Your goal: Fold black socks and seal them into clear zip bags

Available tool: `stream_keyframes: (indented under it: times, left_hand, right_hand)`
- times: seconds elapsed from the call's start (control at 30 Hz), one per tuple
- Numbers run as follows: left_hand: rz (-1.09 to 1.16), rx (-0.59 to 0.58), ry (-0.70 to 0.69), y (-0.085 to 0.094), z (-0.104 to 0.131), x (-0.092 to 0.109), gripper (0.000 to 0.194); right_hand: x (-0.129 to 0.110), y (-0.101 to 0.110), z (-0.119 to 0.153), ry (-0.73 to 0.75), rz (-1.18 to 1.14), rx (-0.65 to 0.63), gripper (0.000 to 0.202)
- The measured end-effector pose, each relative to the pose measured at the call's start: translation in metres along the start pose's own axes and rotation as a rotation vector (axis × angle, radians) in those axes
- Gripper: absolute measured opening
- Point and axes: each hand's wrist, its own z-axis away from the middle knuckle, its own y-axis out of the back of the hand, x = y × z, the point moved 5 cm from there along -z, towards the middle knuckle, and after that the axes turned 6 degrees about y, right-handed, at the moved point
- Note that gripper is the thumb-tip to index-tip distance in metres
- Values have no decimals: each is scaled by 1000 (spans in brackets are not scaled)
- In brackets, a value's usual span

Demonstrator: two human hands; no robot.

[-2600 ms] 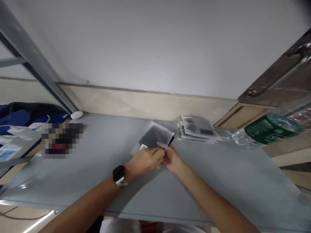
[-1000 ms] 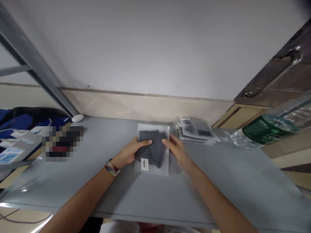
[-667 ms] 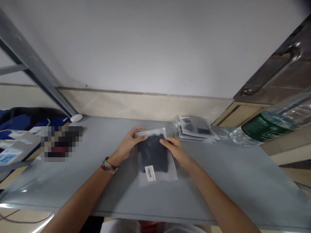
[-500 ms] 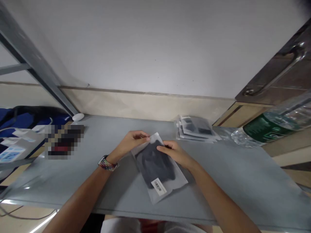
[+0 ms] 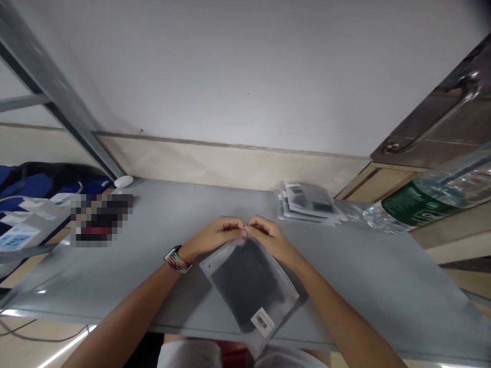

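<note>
A frosted plastic bag (image 5: pixel 245 286) with something dark folded inside hangs between my hands, tilted toward me. Near its lower end is a white barcode label (image 5: pixel 263 321). My left hand (image 5: pixel 222 232) pinches the bag's upper corner between thumb and curled fingers. Close against it, my right hand (image 5: pixel 268 236) pinches the same corner, the two thumbs almost touching. The bag's lower tip reaches past the front edge of the grey table (image 5: pixel 153 286). A watch with a multicoloured band (image 5: pixel 178 259) is on my left wrist.
Several similar bags lie in a stack (image 5: pixel 310 203) at the back right. A large bottle with a green label (image 5: pixel 418 204) lies on its side beyond them. A white oval object (image 5: pixel 123 181) sits at the back left, near a metal post (image 5: pixel 72 117) and a blurred-out dark patch (image 5: pixel 102 220).
My hands have come together at the bag's top corner; the left moved right along its edge. The bag has swung, and its labelled end is now lower and further right.
</note>
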Motion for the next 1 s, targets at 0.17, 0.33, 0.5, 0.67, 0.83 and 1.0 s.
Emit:
stream_keyframes:
  times: [0.17,0.33,0.5,0.67,0.83,1.0]
  left_hand:
    - [2,38,-28,-2,-2,1,40]
    - [10,86,-100,5,-8,-4,42]
    - [47,213,-126,27,-13,-12,41]
    - [108,372,-136,56,-8,-11,37]
    - [140,570,-160,83,2,-12,34]
    - [132,633,-177,90,3,-14,38]
  right_hand:
    - [-1,-2,-1,40,-19,-35,36]
    - [-5,0,-3,48,-26,-88,39]
    - [-3,4,0,9,23,-155,33]
    - [-7,16,4,-1,103,-236,32]
    - [-5,33,9,-92,98,-287,31]
    - [-5,47,10,-74,134,-253,29]
